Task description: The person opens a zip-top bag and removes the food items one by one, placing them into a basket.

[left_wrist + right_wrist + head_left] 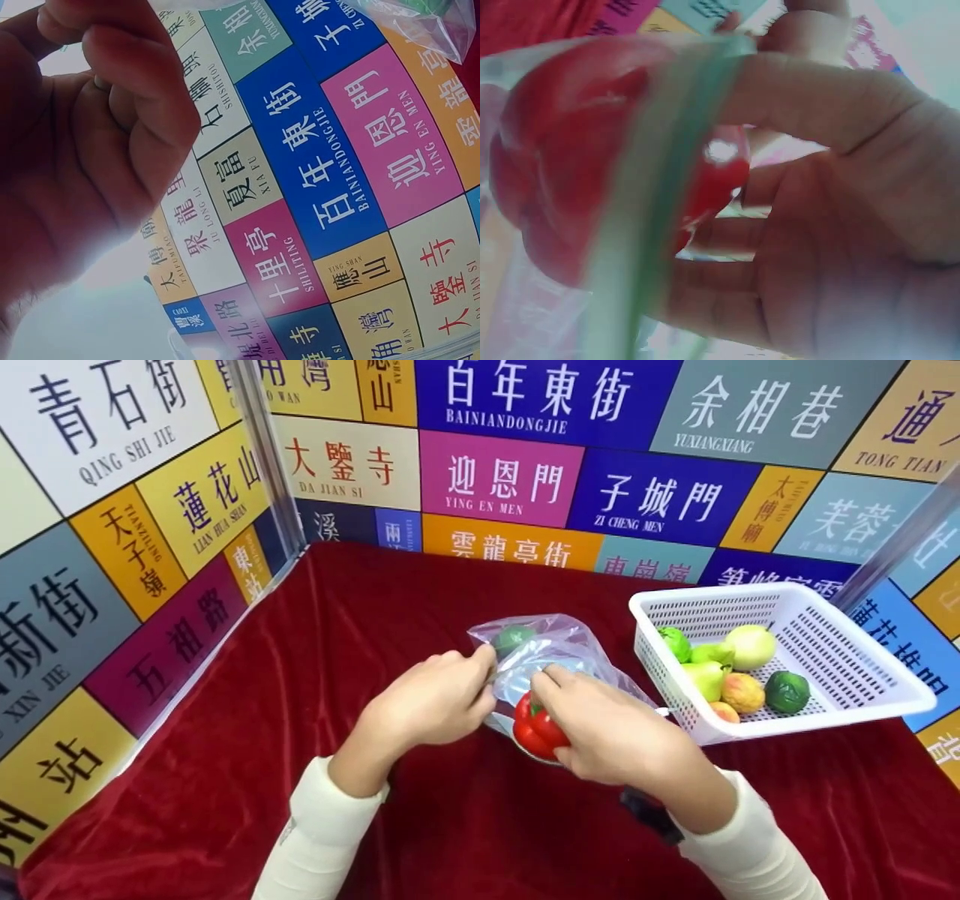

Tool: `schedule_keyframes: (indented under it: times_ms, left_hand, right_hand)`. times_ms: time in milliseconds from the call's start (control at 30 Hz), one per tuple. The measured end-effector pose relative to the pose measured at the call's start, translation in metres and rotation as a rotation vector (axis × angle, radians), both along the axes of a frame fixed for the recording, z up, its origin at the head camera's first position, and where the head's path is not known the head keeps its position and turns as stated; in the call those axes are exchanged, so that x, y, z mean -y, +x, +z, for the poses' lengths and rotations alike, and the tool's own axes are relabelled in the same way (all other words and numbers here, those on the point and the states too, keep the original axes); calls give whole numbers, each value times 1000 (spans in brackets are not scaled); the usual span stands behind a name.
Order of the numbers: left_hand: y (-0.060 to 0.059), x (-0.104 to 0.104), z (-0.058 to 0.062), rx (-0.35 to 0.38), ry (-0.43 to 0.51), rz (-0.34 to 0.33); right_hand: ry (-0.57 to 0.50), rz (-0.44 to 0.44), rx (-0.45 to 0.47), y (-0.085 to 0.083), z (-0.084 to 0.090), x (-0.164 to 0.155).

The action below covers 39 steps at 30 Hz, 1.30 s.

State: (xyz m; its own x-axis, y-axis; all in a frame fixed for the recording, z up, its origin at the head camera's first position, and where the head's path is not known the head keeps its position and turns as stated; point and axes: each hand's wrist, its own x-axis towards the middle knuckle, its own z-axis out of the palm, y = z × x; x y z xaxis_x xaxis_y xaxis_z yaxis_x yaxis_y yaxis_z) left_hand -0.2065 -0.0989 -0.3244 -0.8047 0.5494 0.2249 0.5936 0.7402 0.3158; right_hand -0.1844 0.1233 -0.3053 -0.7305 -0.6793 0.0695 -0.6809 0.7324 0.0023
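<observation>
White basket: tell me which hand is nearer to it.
Right. The right hand grips the red pepper just beside the white basket; the left hand is farther off.

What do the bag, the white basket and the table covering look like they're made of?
The bag looks like thin clear plastic film: see-through, crinkled, glossy. The white basket seems rigid moulded plastic, with a perforated grid and a smooth matte finish. The red table covering looks like velvet or a similar pile fabric, judging by its soft sheen and folds.
</observation>
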Motion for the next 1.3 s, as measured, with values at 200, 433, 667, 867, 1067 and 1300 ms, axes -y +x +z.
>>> schedule_keyframes:
  times_ms: [200,433,667,867,1067,1300]
  left_hand:
    - [1,-1,1,-8,-10,-1]
    - [1,-1,0,13,-18,13]
    - [1,-1,0,2,-22,10]
    - [1,-1,0,7,-29,22]
    - [2,-1,1,2,-28,24]
    - [2,1,0,0,-15,7]
  right_hand:
    - [-79,108,-52,20,17,-14]
    - [-64,127,-36,30,31,-26]
    - [-39,103,-67,29,38,-33]
    - [-65,83,-75,25,43,-38]
    - [-92,54,-50,22,46,-42]
    - [-105,15,-7,15,51,-51]
